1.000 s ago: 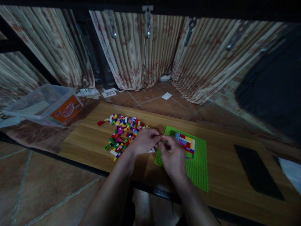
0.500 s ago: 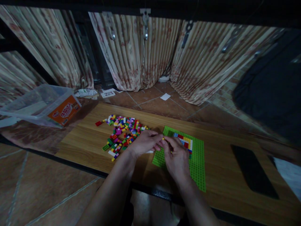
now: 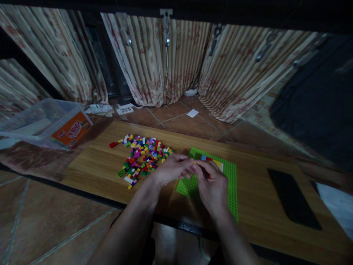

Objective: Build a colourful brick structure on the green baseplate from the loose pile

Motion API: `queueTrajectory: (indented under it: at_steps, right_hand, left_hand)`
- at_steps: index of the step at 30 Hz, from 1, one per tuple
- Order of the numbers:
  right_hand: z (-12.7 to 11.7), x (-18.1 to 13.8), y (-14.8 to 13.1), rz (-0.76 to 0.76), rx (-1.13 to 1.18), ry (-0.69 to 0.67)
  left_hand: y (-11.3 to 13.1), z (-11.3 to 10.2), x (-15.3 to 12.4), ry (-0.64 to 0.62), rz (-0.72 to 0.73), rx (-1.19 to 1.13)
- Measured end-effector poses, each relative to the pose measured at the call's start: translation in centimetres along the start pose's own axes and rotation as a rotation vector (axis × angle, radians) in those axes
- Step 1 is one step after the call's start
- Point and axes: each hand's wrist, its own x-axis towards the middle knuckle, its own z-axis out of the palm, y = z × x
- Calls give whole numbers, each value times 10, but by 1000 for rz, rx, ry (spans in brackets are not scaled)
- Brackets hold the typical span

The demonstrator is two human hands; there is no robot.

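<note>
My left hand [image 3: 172,169] and my right hand [image 3: 212,186] meet fingertip to fingertip over the left part of a green baseplate [image 3: 233,184] on a wooden table. Both hands are closed in a pinch on a small yellow brick [image 3: 194,162] between them. Behind my right hand, a patch of white, red, blue and yellow bricks [image 3: 213,161] sits on the baseplate, partly hidden. A pile of small loose bricks in many colours [image 3: 143,152] lies on the table just left of my left hand.
A black phone [image 3: 292,198] lies flat on the table at the right. A clear plastic box with an orange label [image 3: 52,123] stands off the table's left end. Striped curtains hang behind; a dark cloth [image 3: 317,99] looms at the right.
Both hands have stayed pinched together. My right hand has shifted up and right, hiding more of the built patch. A yellow brick now shows between the fingertips.
</note>
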Motion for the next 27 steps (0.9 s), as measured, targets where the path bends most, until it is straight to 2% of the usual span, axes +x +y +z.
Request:
queueTrajectory:
  at_steps: [3,6,11,16,27]
  right_hand:
    - [-12,2,8,47,51,10]
    - [-29,2,23,155,82,36]
    - [-49,-5,52,201,57,-51]
    - [-46,-13,61,188,-40,-73]
    - [-33,-13,53,201,-140,-55]
  left_hand:
    - [0,1,1,11,-3,54]
    - [-3,0,3,66,27,157]
    - [-12,0,8,74,70,348]
    - [-17,4,13,51,96,439]
    - [-13,16,13,12,130,616]
